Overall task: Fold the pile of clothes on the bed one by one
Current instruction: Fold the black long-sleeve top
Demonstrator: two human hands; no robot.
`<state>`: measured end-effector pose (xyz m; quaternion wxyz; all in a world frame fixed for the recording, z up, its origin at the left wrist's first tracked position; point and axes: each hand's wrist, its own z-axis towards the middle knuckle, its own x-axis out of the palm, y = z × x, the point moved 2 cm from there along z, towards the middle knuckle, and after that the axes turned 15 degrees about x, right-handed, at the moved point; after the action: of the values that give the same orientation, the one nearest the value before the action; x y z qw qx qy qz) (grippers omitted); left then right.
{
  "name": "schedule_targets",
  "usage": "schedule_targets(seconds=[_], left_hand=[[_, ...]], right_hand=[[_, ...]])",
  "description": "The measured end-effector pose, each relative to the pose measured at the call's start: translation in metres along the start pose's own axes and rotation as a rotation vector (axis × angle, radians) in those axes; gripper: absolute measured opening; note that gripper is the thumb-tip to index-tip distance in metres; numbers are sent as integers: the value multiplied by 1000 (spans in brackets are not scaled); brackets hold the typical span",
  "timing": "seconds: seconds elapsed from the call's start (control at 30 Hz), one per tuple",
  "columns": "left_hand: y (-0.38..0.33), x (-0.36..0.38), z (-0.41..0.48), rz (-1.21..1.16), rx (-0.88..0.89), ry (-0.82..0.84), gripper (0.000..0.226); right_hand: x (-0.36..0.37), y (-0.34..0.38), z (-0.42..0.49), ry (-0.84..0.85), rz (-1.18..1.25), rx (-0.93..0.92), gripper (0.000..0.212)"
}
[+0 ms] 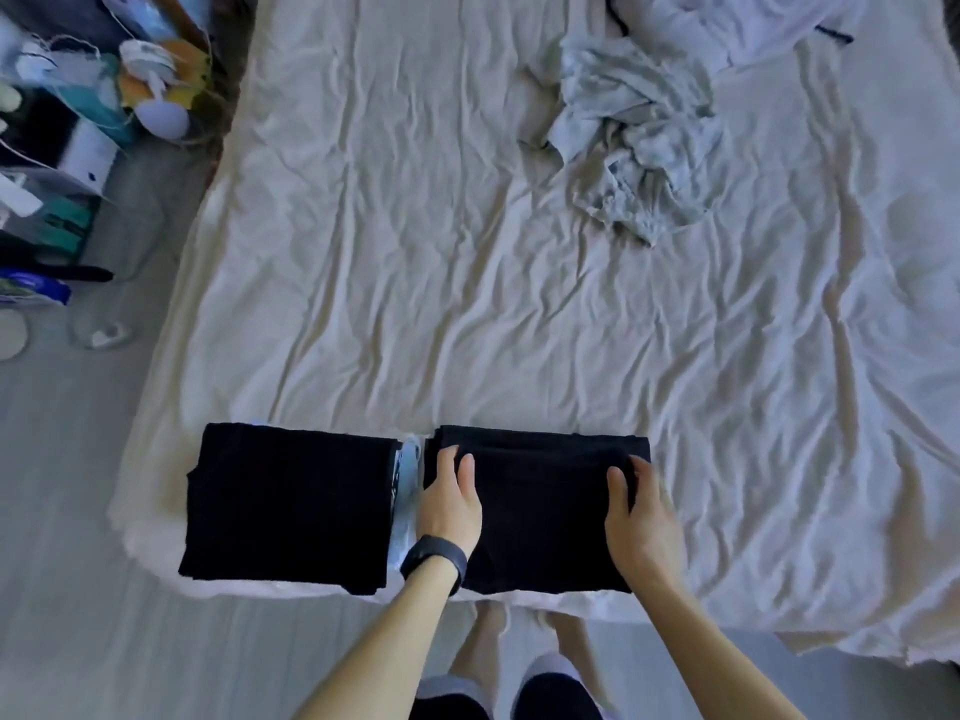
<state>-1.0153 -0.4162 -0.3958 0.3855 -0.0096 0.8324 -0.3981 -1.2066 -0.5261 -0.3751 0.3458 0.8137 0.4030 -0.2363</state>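
Note:
A folded black garment (540,506) lies at the near edge of the bed (395,252). My left hand (451,496) grips its left side, thumb on top and fingers curled over the edge. My right hand (641,511) grips its right side the same way. To the left sits a stack of folded black clothes (291,506) with a pale folded piece (408,491) showing at its right edge. A crumpled light grey garment (631,142) lies far right on the bed, and a white garment (737,23) lies beyond it.
The bed is covered by a wrinkled cream sheet. On the floor at the left stand cluttered bags and boxes (67,148) and a clear round object (98,324). My legs and slippers (550,683) stand at the bed's near edge.

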Motion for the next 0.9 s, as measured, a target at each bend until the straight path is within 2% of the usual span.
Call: schedule_targets(seconds=[0.13, 0.27, 0.33, 0.4, 0.47, 0.53, 0.7, 0.9], left_hand=[[34, 35, 30, 125, -30, 9, 44], [47, 55, 41, 104, 10, -100, 45], [46, 55, 30, 117, 147, -203, 51], [42, 55, 10, 293, 412, -294, 56], [38, 67, -14, 468, 659, -199, 59], [33, 83, -24, 565, 765, -21, 64], [52, 105, 3, 730, 743, 155, 73], [89, 97, 21, 772, 757, 230, 83]], right_hand=[[37, -13, 46, 4, -131, -2, 53], [50, -26, 65, -17, -56, -38, 49], [51, -36, 61, -45, -18, -39, 46], [48, -46, 48, -181, 6, -187, 43], [55, -52, 31, -341, -97, -456, 44], [67, -49, 29, -343, -249, -635, 46], [85, -59, 70, -303, -530, -637, 59], [101, -79, 91, -283, -573, -629, 66]])
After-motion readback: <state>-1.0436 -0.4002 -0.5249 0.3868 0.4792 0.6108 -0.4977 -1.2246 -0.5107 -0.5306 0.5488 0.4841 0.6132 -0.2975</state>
